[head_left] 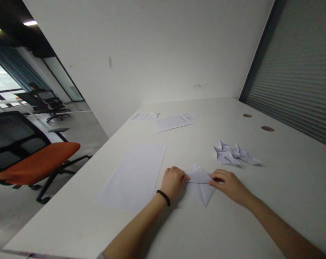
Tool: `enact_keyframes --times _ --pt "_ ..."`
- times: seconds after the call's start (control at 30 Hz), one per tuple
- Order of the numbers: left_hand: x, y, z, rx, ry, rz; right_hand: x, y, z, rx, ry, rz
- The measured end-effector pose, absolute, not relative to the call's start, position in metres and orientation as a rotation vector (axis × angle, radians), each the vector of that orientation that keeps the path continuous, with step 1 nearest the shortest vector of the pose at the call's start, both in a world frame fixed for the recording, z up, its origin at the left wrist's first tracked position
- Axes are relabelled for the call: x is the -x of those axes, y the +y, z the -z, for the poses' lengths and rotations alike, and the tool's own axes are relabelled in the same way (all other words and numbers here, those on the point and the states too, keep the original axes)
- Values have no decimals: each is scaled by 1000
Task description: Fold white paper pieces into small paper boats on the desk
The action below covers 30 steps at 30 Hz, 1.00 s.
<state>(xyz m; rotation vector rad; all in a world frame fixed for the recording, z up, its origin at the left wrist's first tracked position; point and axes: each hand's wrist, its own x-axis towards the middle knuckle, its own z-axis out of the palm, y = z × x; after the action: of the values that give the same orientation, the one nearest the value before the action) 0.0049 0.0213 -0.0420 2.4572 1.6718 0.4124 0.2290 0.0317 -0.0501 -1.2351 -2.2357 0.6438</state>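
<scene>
A folded white paper (200, 184), roughly diamond-shaped with creases across its middle, lies on the white table (230, 230). At its left corner, my left hand (174, 181) pinches the paper; a dark band circles that wrist. My right hand (227, 184) grips the right corner between thumb and fingers. Beyond my right hand sit several folded paper pieces (229, 154) with pointed tips, bunched together. To the left of my left hand a large flat white sheet (136, 176) lies on the table, its near right edge partly behind my left forearm.
Printed sheets (173, 122) lie near the wall at the table's far end. Two round holes (267, 128) are at the back right, beside a ribbed glass panel (300, 79). An orange-seated chair (41, 162) stands left of the table.
</scene>
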Motion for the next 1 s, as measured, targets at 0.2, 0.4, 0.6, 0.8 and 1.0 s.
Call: enact_keyframes --times 0.2,0.4,0.6,0.8,1.0 --pt "-7 17 37 -2440 1763 -340 -227 32 50 1367 -2214 -565" --pt "-5 17 42 -2454 1765 -435 -223 37 50 1488 -2263 -545" --pt "-4 22 43 -2462 1765 -358 -223 39 48 1570 -2295 -583" --pt "-11 22 40 -2383 1853 -273 -220 40 53 1607 -2288 -507" --pt "-16 20 36 -2383 1906 -188 -216 39 67 1638 -2435 -88"
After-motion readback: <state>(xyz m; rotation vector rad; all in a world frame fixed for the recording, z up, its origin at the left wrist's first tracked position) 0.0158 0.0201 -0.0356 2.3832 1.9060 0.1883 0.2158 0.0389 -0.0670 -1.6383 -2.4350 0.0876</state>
